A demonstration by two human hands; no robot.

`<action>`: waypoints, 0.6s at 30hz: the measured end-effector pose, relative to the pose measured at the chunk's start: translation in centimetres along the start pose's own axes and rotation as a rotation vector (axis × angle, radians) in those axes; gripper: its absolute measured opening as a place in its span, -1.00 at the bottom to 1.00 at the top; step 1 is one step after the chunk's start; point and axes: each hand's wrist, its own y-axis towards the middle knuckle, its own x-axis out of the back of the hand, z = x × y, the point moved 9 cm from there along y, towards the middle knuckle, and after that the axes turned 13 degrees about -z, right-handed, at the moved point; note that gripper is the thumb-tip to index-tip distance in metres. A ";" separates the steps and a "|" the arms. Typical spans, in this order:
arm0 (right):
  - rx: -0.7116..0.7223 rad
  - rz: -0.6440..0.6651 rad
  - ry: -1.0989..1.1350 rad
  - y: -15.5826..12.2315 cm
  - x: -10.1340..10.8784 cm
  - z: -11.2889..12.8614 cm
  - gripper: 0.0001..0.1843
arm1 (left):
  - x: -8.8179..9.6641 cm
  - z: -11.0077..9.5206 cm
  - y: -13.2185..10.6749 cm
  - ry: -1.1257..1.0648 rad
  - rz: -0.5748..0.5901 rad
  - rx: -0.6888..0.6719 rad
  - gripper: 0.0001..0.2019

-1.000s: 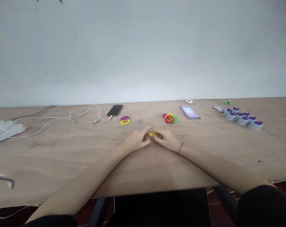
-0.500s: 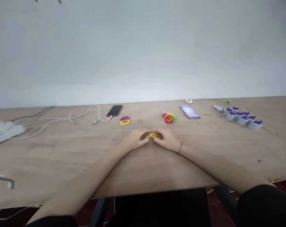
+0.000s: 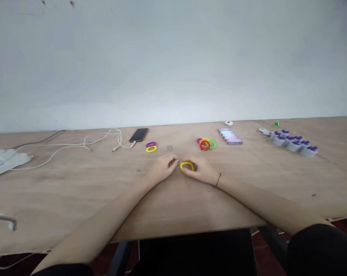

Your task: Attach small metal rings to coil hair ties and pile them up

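On the far left of the plywood desk (image 3: pixel 76 195) lies a flat white object (image 3: pixel 7 163), with a white cable (image 3: pixel 61 147) looping rightward from it towards a black smartphone (image 3: pixel 138 135). Just beside the phone sit a purple and a yellow spiral band (image 3: pixel 151 147), then a small metal ring (image 3: pixel 169 147). Nearer the desk's front edge, the left hand (image 3: pixel 162 168) pinches narrowly at the left end of a yellow spiral band (image 3: pixel 186 165), where a tiny metal bit (image 3: pixel 179 162) shows. The right hand (image 3: pixel 200 170), wearing a thin dark wrist cord (image 3: pixel 218 179), curls around the band's right side, so the band hangs between both hands, just above the desk. Beyond them lie a heap of multicoloured spiral bands (image 3: pixel 205 144), a blurred flat item (image 3: pixel 229 136) and a cluster of purple-topped cups (image 3: pixel 294 144).
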 end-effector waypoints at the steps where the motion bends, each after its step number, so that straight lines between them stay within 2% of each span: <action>1: 0.001 0.015 0.009 0.0 -0.1 0.0 -0.73 | 0.1 0.3 0.0 -0.018 -0.018 0.057 -0.75; 3: -0.005 0.026 0.017 0.0 -0.2 -0.1 -0.75 | 0.1 0.7 -0.2 -0.064 -0.035 0.141 -0.75; 5: -0.015 0.007 0.015 0.0 -0.1 -0.3 -0.75 | 0.1 0.7 -0.2 -0.092 -0.038 0.165 -0.73; 7: -0.025 -0.033 0.013 0.0 0.2 -0.4 -0.76 | 0.0 0.5 -0.2 -0.071 -0.018 0.136 -0.71; 12: -0.054 -0.101 -0.003 0.2 0.9 -0.6 -0.78 | -0.3 -0.4 -0.2 0.062 0.087 -0.039 -0.73; 15: -0.057 -0.104 -0.008 0.2 1.0 -0.5 -0.78 | -0.1 -0.8 -0.2 0.139 0.074 -0.104 -0.74; 18: -0.056 -0.098 -0.007 0.1 0.9 -0.5 -0.78 | 0.3 -0.7 -0.1 0.196 0.011 -0.081 -0.77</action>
